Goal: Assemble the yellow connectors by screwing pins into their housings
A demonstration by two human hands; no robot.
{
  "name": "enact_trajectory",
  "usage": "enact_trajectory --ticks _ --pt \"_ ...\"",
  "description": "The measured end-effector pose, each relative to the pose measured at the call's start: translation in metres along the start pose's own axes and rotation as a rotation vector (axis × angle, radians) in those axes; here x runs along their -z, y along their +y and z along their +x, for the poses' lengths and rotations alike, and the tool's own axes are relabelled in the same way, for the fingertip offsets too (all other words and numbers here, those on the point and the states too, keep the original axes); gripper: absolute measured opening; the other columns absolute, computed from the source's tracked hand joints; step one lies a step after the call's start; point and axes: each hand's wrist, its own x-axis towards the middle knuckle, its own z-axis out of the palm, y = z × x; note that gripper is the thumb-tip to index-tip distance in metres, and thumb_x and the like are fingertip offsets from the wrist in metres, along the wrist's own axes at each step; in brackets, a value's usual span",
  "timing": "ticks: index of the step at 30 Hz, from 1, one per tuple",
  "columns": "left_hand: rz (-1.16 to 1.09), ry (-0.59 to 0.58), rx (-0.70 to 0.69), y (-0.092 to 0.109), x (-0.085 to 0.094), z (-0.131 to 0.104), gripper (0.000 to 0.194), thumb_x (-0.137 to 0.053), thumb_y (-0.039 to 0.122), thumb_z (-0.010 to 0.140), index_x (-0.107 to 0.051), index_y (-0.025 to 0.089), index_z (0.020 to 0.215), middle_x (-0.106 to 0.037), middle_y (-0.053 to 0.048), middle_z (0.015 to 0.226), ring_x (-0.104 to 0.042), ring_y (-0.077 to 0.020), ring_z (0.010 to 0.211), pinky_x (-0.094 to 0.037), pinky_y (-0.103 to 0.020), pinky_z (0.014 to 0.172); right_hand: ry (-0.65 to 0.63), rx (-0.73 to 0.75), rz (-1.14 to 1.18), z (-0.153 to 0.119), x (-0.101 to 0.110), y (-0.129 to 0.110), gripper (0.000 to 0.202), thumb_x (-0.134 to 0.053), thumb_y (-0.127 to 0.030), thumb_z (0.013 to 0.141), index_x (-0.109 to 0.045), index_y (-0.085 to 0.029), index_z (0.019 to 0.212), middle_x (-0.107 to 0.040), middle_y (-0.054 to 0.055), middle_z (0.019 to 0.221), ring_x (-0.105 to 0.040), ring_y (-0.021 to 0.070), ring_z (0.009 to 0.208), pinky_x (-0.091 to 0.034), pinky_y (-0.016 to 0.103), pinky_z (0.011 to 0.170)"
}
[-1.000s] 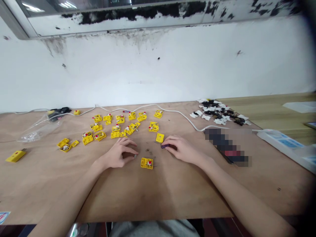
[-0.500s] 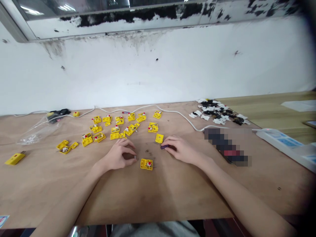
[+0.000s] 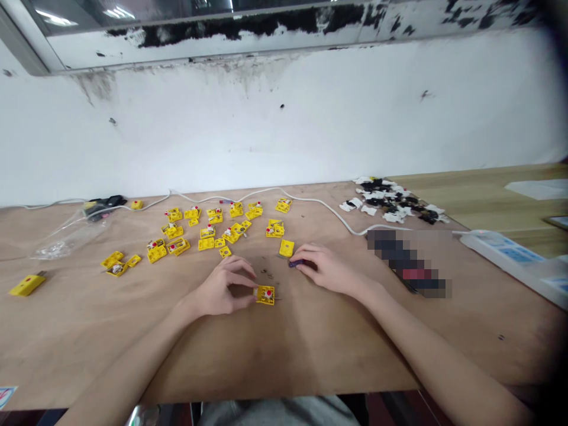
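Observation:
An open yellow plastic case half (image 3: 267, 294) with a red button and a white part inside lies in front of me. My left hand (image 3: 228, 288) reaches its left end, thumb and fingertips pinched round a small grey piece (image 3: 255, 291) there; the fingertips partly cover that end. In my right hand (image 3: 322, 268) is a small dark purple object (image 3: 296, 262), held between thumb and fingers just above the table; its kind is unclear. Beside it lies a yellow cover (image 3: 286, 248). Several tiny dark bits (image 3: 267, 274) lie between the hands.
Several open yellow cases (image 3: 207, 244) spread across the table's back left. A closed yellow case (image 3: 27, 286) and clear plastic bag (image 3: 66, 236) lie farther left. Black and white pieces (image 3: 394, 201) are heaped at back right. A white cable (image 3: 328, 207) runs to a power strip (image 3: 510, 254).
My left hand has moved right and slightly down, carrying the small grey piece to the left end of the yellow case. My right hand has hardly moved.

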Motion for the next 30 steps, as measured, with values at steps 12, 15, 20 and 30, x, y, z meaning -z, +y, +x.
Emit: enact_trajectory --ticks 12,15,20,30 --pt "-0.044 -0.098 0.103 -0.0017 0.0001 0.0007 0.016 -0.077 0.031 0.080 -0.077 0.024 0.094 -0.069 -0.005 0.102 -0.063 -0.0186 0.096 -0.046 -0.035 0.093 0.007 0.015 0.005 0.0006 -0.0014 0.0012 0.021 -0.057 -0.017 0.094 -0.071 -0.022 0.107 -0.069 0.007 0.106 -0.064 0.0220 0.099 -0.051 0.037 0.090" --pt "-0.073 -0.110 0.126 -0.0024 0.0002 0.0010 0.016 -0.078 0.032 0.080 -0.077 0.024 0.094 -0.069 -0.005 0.101 -0.062 -0.0184 0.096 -0.045 -0.035 0.093 0.008 0.012 0.010 0.0003 -0.0018 0.0021 0.021 -0.057 -0.016 0.093 -0.071 -0.023 0.108 -0.069 0.007 0.107 -0.065 0.0217 0.098 -0.051 0.037 0.090" --pt "-0.081 -0.111 0.125 -0.0018 0.0008 0.0020 0.018 -0.079 0.032 0.079 -0.076 0.023 0.095 -0.069 -0.005 0.101 -0.061 -0.0187 0.097 -0.044 -0.035 0.093 0.004 0.011 0.015 0.0005 -0.0014 0.0021 0.021 -0.057 -0.016 0.094 -0.071 -0.022 0.108 -0.069 0.007 0.107 -0.065 0.0221 0.099 -0.051 0.037 0.090" --pt "-0.091 -0.115 0.110 -0.0080 -0.0005 0.0002 0.025 -0.080 0.035 0.077 -0.076 0.025 0.099 -0.068 -0.005 0.104 -0.062 -0.0200 0.100 -0.043 -0.036 0.095 -0.008 -0.001 0.015 0.0004 0.0022 -0.0021 0.021 -0.057 -0.014 0.092 -0.071 -0.022 0.106 -0.069 0.006 0.107 -0.065 0.0223 0.099 -0.051 0.036 0.089"
